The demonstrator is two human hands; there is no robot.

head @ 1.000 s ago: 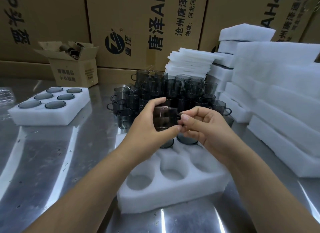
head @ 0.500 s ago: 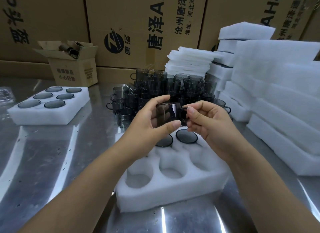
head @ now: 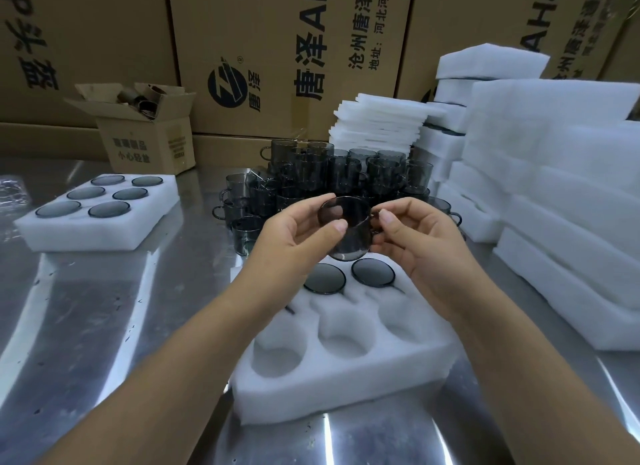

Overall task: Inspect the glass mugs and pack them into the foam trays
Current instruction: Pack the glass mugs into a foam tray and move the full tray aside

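A smoky grey glass mug (head: 348, 232) is held tilted above the near foam tray (head: 346, 371). My left hand (head: 294, 243) grips its body with thumb and fingers. My right hand (head: 419, 243) pinches its handle side. The near tray holds two mugs (head: 349, 277) in its far pockets, while the nearer pockets are bare. A crowd of loose grey mugs (head: 311, 180) stands on the table behind my hands.
A full foam tray (head: 149, 222) with several mugs lies at the left on the steel table (head: 86, 326). Stacks of white foam (head: 571, 222) rise at the right, thin foam sheets (head: 381, 125) behind. A small open carton (head: 145, 142) and large cartons stand at the back.
Both hands have lifted the mug slightly and tipped it, so one round end now faces up towards me.
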